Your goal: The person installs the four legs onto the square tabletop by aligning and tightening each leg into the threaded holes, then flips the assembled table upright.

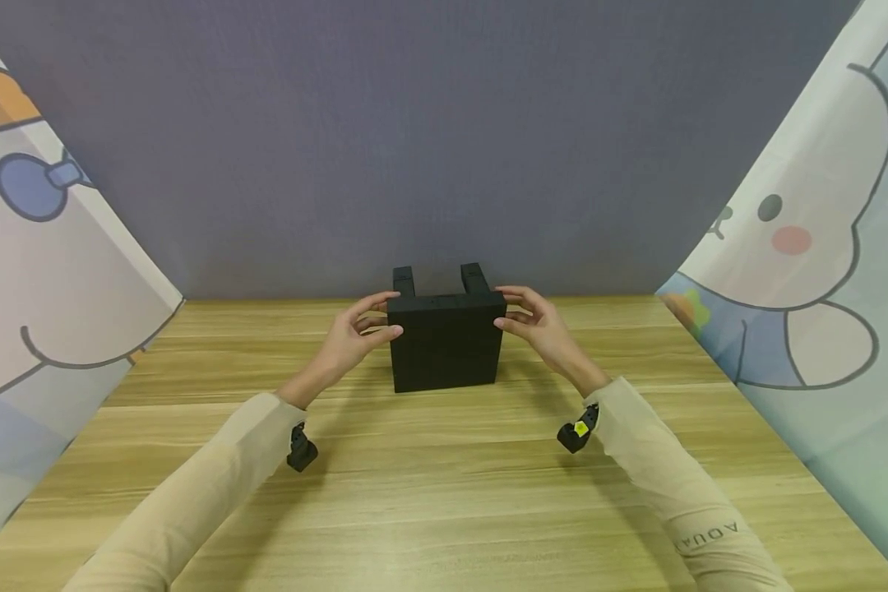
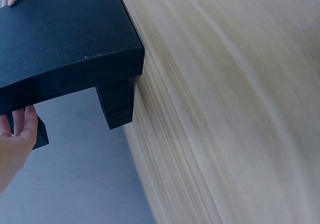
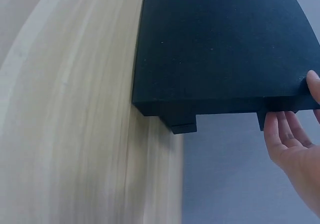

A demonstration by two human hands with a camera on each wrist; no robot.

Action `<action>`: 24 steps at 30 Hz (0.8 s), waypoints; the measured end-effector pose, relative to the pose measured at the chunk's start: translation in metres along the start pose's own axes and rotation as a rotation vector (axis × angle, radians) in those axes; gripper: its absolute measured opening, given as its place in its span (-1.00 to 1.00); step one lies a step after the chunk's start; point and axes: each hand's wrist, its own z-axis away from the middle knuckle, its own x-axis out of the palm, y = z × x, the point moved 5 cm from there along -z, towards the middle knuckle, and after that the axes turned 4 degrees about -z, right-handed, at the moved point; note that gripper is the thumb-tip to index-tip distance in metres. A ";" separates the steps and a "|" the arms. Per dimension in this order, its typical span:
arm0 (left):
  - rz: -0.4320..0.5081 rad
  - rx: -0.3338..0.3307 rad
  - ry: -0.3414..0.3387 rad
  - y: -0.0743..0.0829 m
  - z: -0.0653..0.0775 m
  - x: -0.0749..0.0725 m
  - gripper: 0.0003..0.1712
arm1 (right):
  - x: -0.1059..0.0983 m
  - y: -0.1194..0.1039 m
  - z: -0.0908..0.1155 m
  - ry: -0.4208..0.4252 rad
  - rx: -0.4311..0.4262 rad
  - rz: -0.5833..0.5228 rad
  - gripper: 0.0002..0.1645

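Note:
A black stand with short legs (image 1: 447, 349) is tipped on its side on the table, its broad flat face toward me. Two of its legs (image 1: 475, 278) stick out toward the back near the upper edge. My left hand (image 1: 344, 344) grips its left side near the top, thumb at the front and fingers behind. On the opposite side, my right hand (image 1: 551, 333) holds it the same way. The left wrist view shows a blocky leg (image 2: 117, 104) under the panel. In the right wrist view, my fingertips (image 3: 282, 126) curl behind the panel's edge.
The stand is on a wood-grain table (image 1: 429, 493), close to a grey-blue wall panel (image 1: 414, 148) at the back. Cartoon-printed sheets (image 1: 799, 247) flank the table on both sides. Each wrist wears a small black camera (image 1: 302, 450).

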 end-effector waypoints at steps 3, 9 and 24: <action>-0.011 0.010 0.002 -0.001 -0.001 0.000 -0.36 | 0.000 0.002 0.001 0.002 0.005 -0.014 -0.35; -0.038 0.043 0.018 -0.016 -0.007 -0.003 -0.34 | 0.000 0.009 0.005 0.012 0.072 -0.017 -0.31; 0.024 0.024 0.073 -0.028 0.000 0.002 -0.28 | 0.006 0.024 0.011 0.003 0.098 -0.021 -0.34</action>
